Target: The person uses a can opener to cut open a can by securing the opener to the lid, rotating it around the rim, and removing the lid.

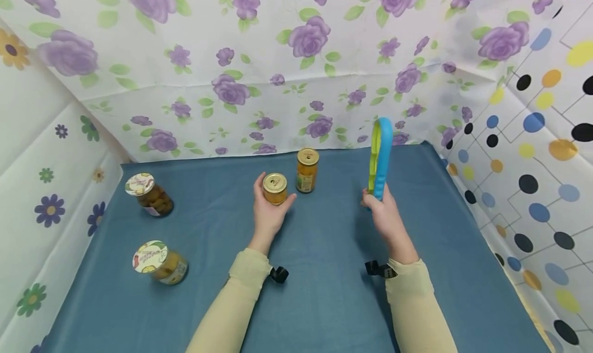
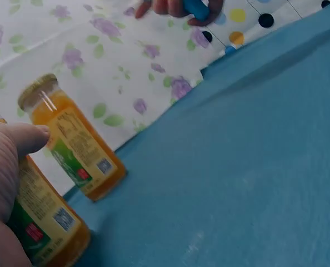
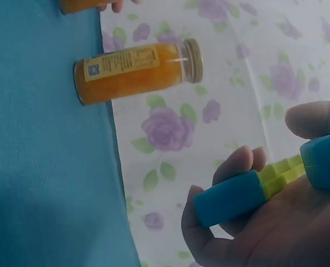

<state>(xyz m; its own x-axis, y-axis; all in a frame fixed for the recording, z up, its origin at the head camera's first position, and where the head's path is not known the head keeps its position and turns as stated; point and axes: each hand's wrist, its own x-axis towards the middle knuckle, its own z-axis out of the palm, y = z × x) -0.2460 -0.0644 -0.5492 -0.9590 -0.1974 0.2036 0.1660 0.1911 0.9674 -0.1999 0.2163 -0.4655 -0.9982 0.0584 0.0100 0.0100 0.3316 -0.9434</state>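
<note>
My left hand (image 1: 270, 214) holds a gold-lidded glass jar (image 1: 275, 191) of orange contents, fingers on its left side and thumb on its right. In the left wrist view the thumb lies across this jar (image 2: 51, 222), hiding its upper part. Just right of it, a second, similar jar (image 1: 307, 173) stands upright, untouched. My right hand (image 1: 388, 216) grips a blue jar opener (image 1: 382, 152) with a lime-green ridged inside, raised above the table with its looped end up. The right wrist view shows fingers and palm around its two handle ends, which sit apart.
At the left of the blue-covered table (image 1: 324, 291) are a jar of dark contents (image 1: 156, 198) and a wider jar of greenish contents (image 1: 171, 267), both with patterned lids. A floral cloth (image 1: 278, 106) hangs behind; patterned cloths also hang at both sides.
</note>
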